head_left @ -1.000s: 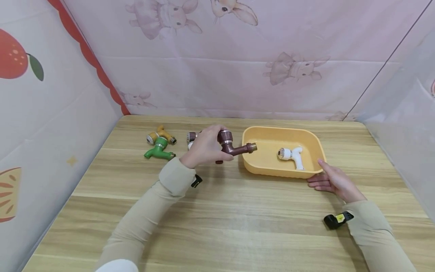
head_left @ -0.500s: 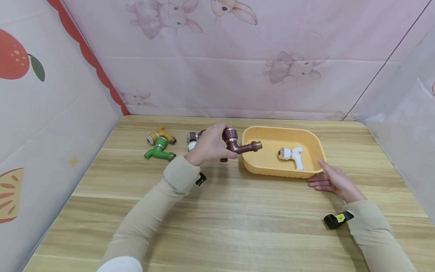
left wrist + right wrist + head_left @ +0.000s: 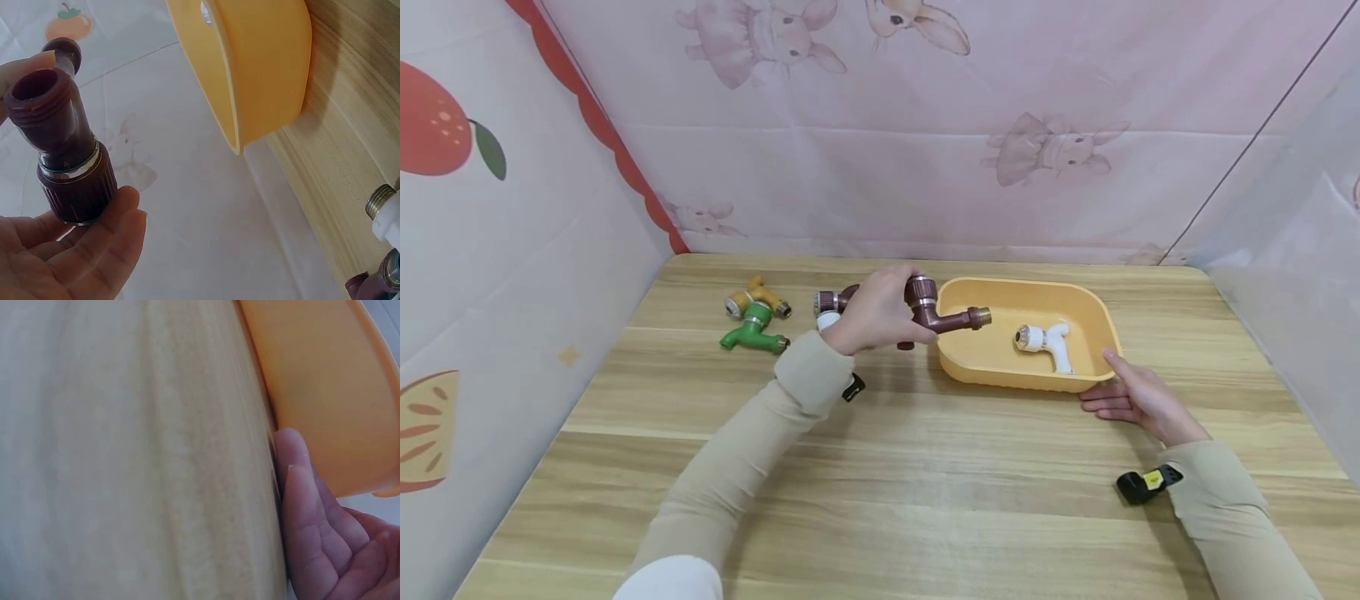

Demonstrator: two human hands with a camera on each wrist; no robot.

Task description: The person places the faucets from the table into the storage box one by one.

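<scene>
My left hand (image 3: 874, 315) grips a brown plastic tap (image 3: 942, 312) in the air, its brass-tipped spout reaching over the left rim of a yellow tray (image 3: 1004, 379). The left wrist view shows the fingers (image 3: 75, 250) curled round the brown tap (image 3: 62, 150), with the yellow tray (image 3: 262, 75) beyond. A white tap (image 3: 1047, 342) lies inside the tray. My right hand (image 3: 1131, 398) rests on the table with straight fingers against the tray's front right corner; in the right wrist view its fingers (image 3: 312, 512) touch the tray wall (image 3: 319, 387).
A green tap (image 3: 752, 332) and a yellow-brown tap (image 3: 758, 297) lie at the table's back left. Another brown tap and a white one (image 3: 827, 310) lie partly hidden behind my left hand. Fabric walls close in the wooden table (image 3: 925, 483) on three sides.
My left hand has carried the brown tap to the right and slightly up, so its spout now reaches over the tray's left rim. The right hand has stayed in place.
</scene>
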